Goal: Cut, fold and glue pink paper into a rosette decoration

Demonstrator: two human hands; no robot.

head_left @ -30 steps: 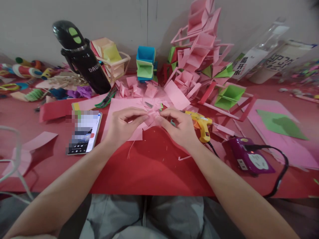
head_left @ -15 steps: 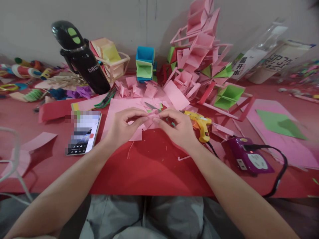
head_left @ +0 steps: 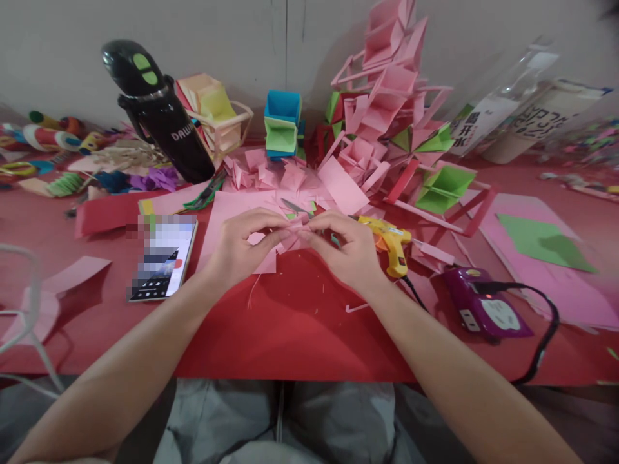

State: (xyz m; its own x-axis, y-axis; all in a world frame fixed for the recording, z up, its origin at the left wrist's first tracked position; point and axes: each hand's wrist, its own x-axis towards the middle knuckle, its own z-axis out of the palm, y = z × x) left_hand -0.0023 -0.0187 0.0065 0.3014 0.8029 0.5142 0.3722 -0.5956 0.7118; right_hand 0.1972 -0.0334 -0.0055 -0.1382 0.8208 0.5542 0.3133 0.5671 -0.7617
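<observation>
My left hand (head_left: 242,248) and my right hand (head_left: 348,248) meet over the red table (head_left: 290,322), and both pinch a small folded pink paper piece (head_left: 294,233) between fingertips. Under the hands lies a flat pink sheet (head_left: 232,209). Loose folded pink pieces (head_left: 275,174) are heaped just behind them. A yellow glue gun (head_left: 391,241) lies right beside my right hand. Small scissors (head_left: 293,206) rest just beyond the fingers.
A phone (head_left: 164,258) lies left of my left hand. A black bottle (head_left: 155,109) stands at the back left. A tall stack of pink and green paper frames (head_left: 391,109) rises at the back. A purple power strip (head_left: 483,309) with a black cable sits right.
The fingers of both hands have drawn closer together on the pink piece and lifted it slightly. The arms have hardly moved.
</observation>
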